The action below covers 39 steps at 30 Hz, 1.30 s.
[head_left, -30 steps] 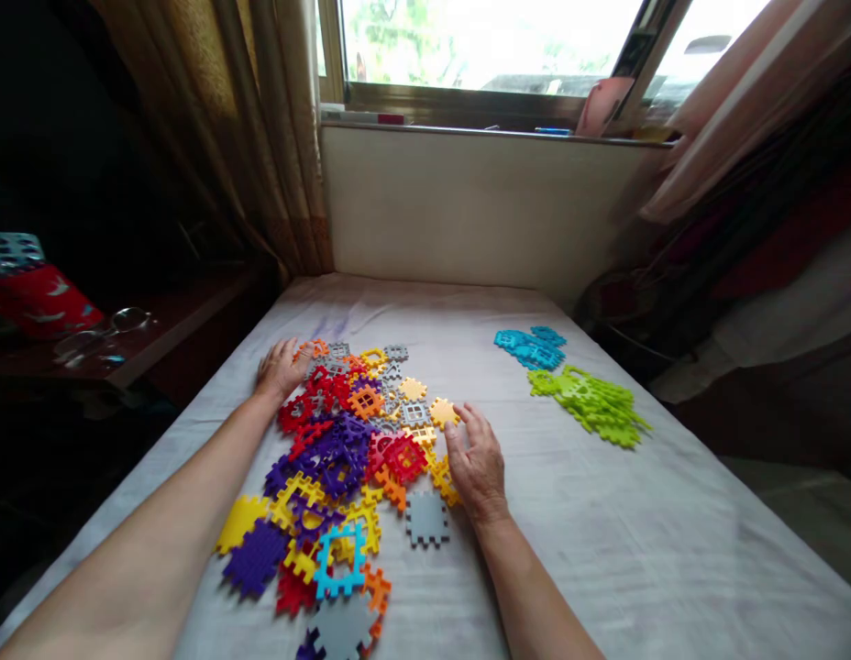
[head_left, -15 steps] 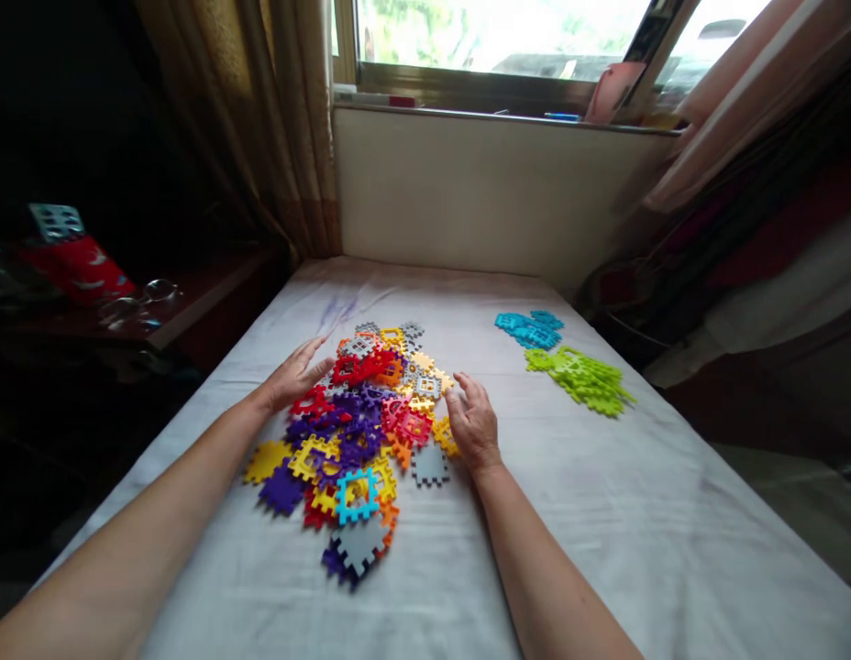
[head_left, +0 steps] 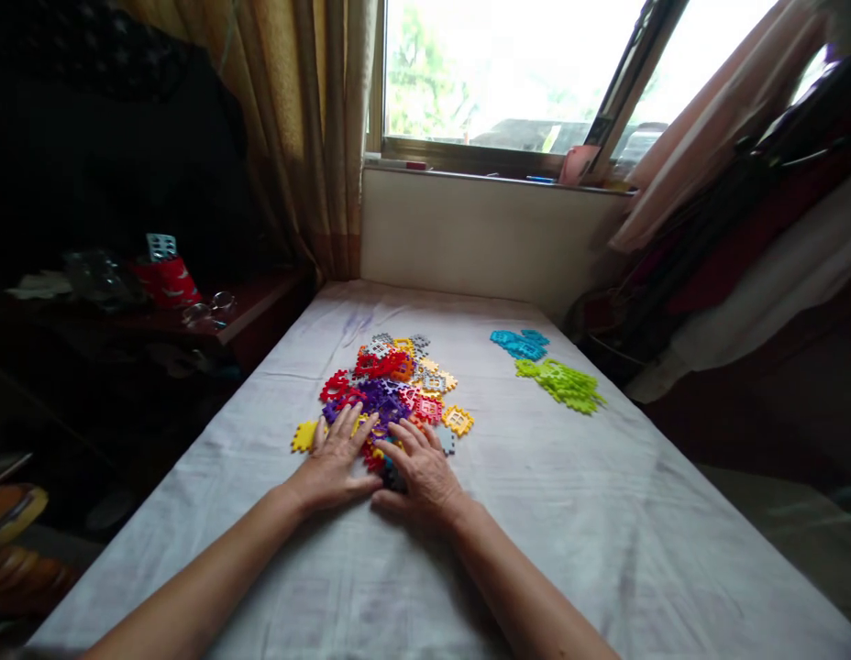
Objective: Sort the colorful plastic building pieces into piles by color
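Interlocking plastic tiles with notched edges lie in a mixed heap on the white cloth. Purple tiles (head_left: 382, 401) fill the middle, red tiles (head_left: 380, 365) lie further back, and a solid yellow tile (head_left: 303, 437) sticks out on the left. My left hand (head_left: 333, 463) rests spread over the heap's near left part. Beside it, my right hand (head_left: 424, 472) lies with fingers apart on the near right part. Both palms cover the nearest tiles, and the thumbs almost meet. A grey tile (head_left: 446, 441) shows just past my right fingers.
To the right lie a group of blue tiles (head_left: 519, 344) and a pile of lime-green tiles (head_left: 567, 385). The cloth-covered surface (head_left: 577, 532) ends at a wall below the window. Glasses (head_left: 210, 309) and a red container (head_left: 167, 281) stand on a dark side table at left.
Both hands have come from the heap's two sides to its near edge, close together. The near tiles have been pushed in toward the heap. The camera view has shifted too.
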Each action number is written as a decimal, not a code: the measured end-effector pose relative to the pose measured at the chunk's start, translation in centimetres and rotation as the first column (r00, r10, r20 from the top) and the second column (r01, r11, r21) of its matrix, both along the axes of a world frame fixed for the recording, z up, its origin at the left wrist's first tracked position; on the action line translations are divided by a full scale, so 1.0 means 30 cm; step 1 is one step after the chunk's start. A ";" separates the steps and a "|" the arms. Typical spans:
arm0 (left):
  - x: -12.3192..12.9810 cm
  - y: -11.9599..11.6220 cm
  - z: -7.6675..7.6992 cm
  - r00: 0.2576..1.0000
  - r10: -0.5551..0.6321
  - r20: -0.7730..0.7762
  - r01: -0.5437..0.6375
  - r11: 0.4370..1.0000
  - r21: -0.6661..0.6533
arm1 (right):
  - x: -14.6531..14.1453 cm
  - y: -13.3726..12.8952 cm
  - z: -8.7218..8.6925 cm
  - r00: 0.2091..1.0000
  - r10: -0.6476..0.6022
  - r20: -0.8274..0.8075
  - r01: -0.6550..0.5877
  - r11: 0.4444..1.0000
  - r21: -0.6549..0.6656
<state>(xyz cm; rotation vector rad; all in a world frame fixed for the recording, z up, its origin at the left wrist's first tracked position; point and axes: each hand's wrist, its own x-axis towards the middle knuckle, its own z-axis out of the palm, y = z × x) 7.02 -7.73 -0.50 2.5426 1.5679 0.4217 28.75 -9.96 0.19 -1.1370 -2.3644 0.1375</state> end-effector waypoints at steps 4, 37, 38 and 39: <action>0.054 0.046 0.003 0.983 0.074 0.169 -0.100 0.984 0.148 | 0.049 0.064 -0.031 0.913 -0.316 -0.257 0.336 0.941 0.038; 0.013 -0.046 -0.033 0.941 0.309 0.136 -0.332 0.919 0.214 | 0.207 -0.019 -0.033 0.592 -0.737 -0.326 0.743 0.656 -0.132; 0.012 -0.045 -0.034 0.944 0.299 0.140 -0.324 0.920 0.219 | 0.229 -0.015 -0.026 0.580 -0.763 -0.286 0.760 0.633 -0.145; 0.012 -0.045 -0.034 0.946 0.290 0.143 -0.317 0.922 0.225 | 0.254 -0.011 -0.018 0.571 -0.784 -0.244 0.776 0.612 -0.153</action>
